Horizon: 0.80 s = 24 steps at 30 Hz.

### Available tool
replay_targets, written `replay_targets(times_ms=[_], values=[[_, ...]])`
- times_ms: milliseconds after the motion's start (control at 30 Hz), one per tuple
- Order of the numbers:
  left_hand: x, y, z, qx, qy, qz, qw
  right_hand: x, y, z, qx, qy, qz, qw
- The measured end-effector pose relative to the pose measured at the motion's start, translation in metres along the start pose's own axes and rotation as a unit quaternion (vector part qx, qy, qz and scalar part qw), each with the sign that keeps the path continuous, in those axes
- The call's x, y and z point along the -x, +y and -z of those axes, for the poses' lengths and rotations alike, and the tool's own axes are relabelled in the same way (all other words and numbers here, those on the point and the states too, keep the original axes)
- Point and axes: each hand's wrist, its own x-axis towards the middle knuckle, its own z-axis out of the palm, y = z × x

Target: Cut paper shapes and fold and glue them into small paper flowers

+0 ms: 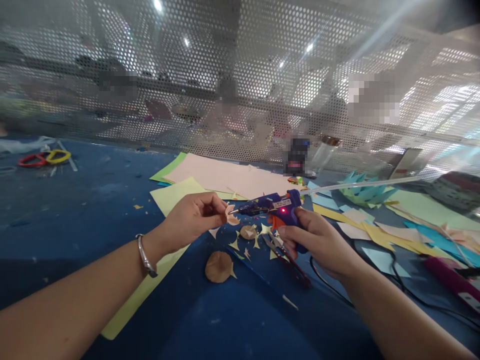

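My right hand (311,237) is closed round the handle of a blue glue gun (268,204), its red light lit and a long glue stick (360,184) poking out behind. In my left hand (197,220), between thumb and fingers, is a small pale pink paper flower (231,215). The gun's metal nozzle meets the flower or lies right beside it. Below them are pale paper scraps (235,243), a brown disc (219,266), a smaller tan disc (248,232) and dark red-handled scissors (287,260). A thin blue stick (262,280) lies in front.
Pink paper sheets (225,175) and a yellow-green sheet (138,305) lie on the blue table (93,200). Red and yellow scissors (47,158) are far left. At right are a teal paper flower (360,192), paper strips, a black cord (330,287) and a magenta power strip (450,280). A perforated screen stands behind.
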Motion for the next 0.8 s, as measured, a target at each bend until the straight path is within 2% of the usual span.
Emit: replay_targets(times_ms=[133, 367, 800], values=[[0.0000, 0.0029, -0.0011, -0.009, -0.002, -0.006, 1.000, 0.0003, 0.0018, 0.0012, -0.002, -0.003, 0.000, 1.000], [-0.0006, 0.0023, -0.0002, -0.015, -0.007, -0.018, 1.000, -0.0002, 0.0035, 0.0060, 0.088, 0.000, 0.035, 0.996], [-0.0005, 0.0021, 0.0005, -0.040, 0.008, -0.017, 0.999, 0.0021, -0.0032, 0.0035, 0.045, 0.004, 0.025, 0.999]])
